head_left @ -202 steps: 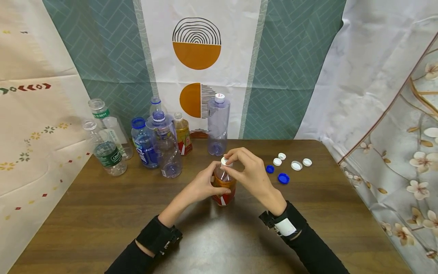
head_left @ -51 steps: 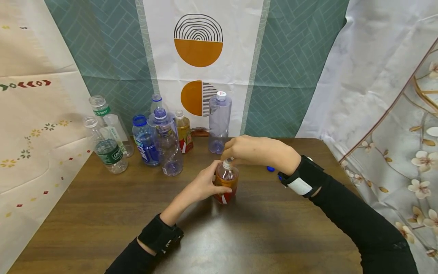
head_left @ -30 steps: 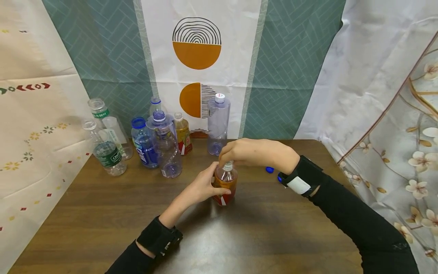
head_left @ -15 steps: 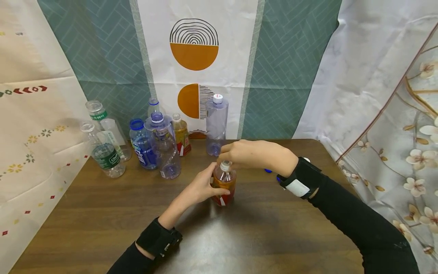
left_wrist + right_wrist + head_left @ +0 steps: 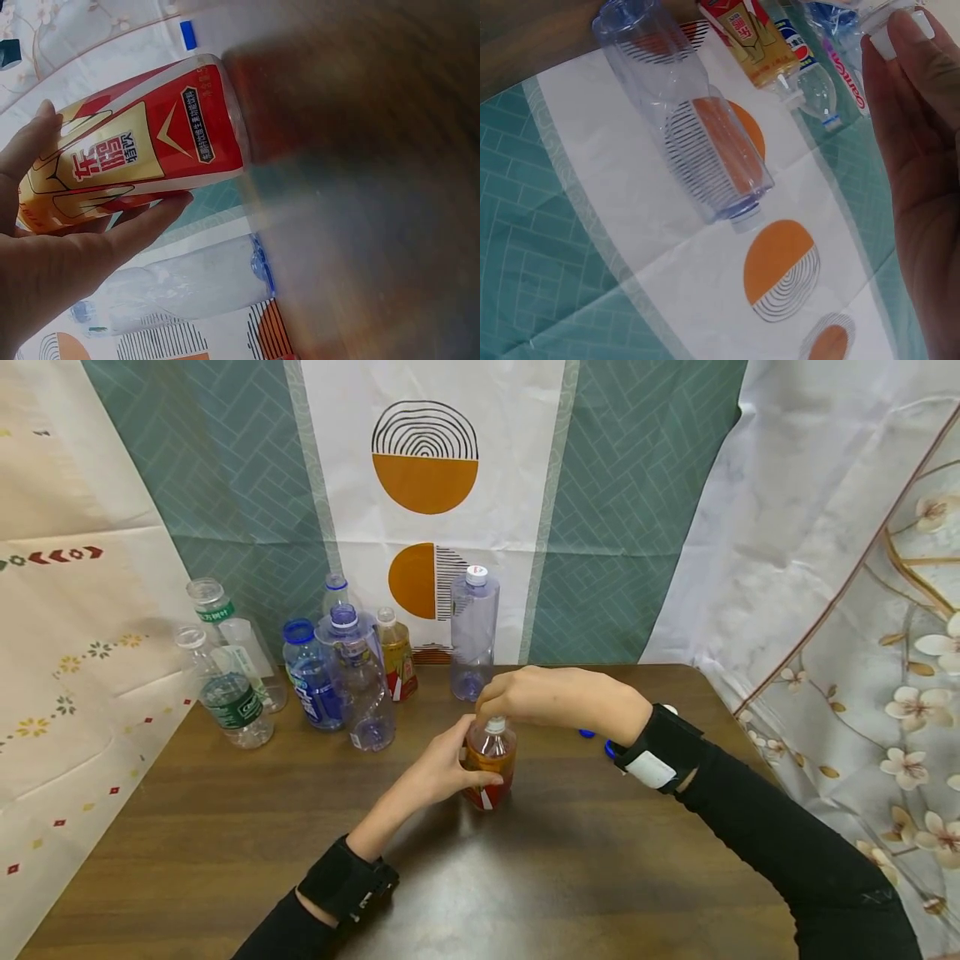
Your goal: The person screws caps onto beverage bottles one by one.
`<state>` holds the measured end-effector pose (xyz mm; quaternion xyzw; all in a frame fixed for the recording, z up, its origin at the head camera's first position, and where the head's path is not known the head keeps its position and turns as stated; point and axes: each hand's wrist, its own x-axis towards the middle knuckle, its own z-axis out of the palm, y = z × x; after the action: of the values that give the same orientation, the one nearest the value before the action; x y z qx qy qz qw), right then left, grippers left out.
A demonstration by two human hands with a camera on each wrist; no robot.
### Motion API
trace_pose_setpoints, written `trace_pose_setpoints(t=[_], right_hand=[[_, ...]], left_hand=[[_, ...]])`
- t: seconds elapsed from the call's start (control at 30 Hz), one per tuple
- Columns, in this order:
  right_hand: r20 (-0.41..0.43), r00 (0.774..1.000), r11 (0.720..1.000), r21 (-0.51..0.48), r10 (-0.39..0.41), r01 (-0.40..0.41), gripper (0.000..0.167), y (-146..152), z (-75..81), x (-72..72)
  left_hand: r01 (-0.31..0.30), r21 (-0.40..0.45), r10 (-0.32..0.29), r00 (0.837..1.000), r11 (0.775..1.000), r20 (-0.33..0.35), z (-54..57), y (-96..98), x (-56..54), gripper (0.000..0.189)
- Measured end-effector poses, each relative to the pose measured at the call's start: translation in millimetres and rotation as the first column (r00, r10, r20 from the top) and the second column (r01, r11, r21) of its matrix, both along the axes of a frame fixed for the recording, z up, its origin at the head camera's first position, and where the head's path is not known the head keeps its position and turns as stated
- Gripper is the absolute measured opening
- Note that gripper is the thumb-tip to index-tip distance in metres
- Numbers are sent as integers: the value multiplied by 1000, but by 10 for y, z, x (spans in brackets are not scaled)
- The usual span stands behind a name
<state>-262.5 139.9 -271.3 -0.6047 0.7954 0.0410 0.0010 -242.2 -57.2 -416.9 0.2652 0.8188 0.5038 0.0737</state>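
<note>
In the head view, my left hand (image 5: 442, 768) grips an upright drink bottle (image 5: 498, 773) with a red and gold label, thumb across its front. The left wrist view shows that label (image 5: 112, 154) up close, fingers wrapped around its sides. Above the bottle, my right hand (image 5: 551, 695) bends down over the neck (image 5: 496, 725), its fingertips partly hidden in the head view. Between its thumb and finger, the right wrist view shows a pinched white bottle cap (image 5: 885, 43) right at the mouth of the bottle.
Several uncapped bottles stand at the back left, among them a green-labelled one (image 5: 238, 710) and a blue one (image 5: 318, 689). A tall clear bottle with a white cap (image 5: 474, 631) stands behind my hands. Loose blue caps (image 5: 587, 733) lie beyond my right wrist, which partly hides the loose caps there.
Since the oldest frame, my right forearm has swung out to the right and the hand has turned over the bottle top. Lately its fingers shift only slightly; my left hand keeps its hold.
</note>
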Motion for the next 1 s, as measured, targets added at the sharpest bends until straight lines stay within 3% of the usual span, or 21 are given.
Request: trace_pose_setpoints(t=[0.5,1.0], right_hand=[[-73,997,998,65,7,-2,24,-20,37,-5],[-44,995,994,46,-94,96,22,-45,13,77]], left_hand=[[-37,1,37,999,999,-3,30,33,31,78],[-51,5,51,999,999,-15,6,52,58,75]])
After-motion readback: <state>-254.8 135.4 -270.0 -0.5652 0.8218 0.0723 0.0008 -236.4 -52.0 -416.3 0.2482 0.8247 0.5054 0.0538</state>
